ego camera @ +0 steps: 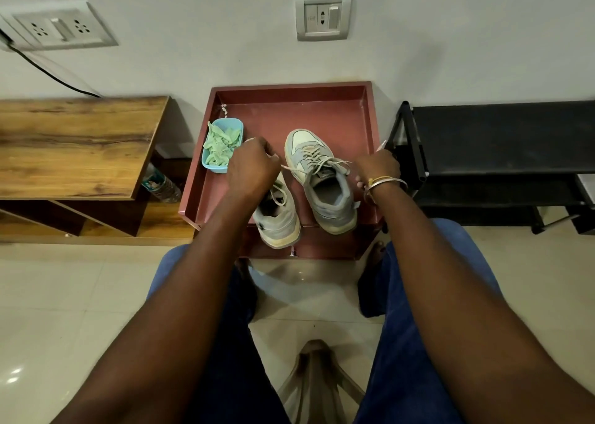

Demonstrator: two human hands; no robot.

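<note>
Two grey and white sneakers stand side by side on a dark red tray table [289, 108]. The right sneaker [322, 182] has pale laces threaded up its front, and both lace ends are pulled sideways. My left hand [251, 166] grips one lace end, stretched out to the left over the toe of the left sneaker [278, 220], which it partly hides. My right hand [378, 167], with bangles at the wrist, grips the other lace end, whose tip pokes out above the fist at the tray's right rim.
A light blue tub [222, 148] of green laces sits on the tray's left side. A wooden shelf unit [74, 146] stands left with a water bottle [161, 183] beside it, a black rack [499, 153] right. My knees and a stool leg are below.
</note>
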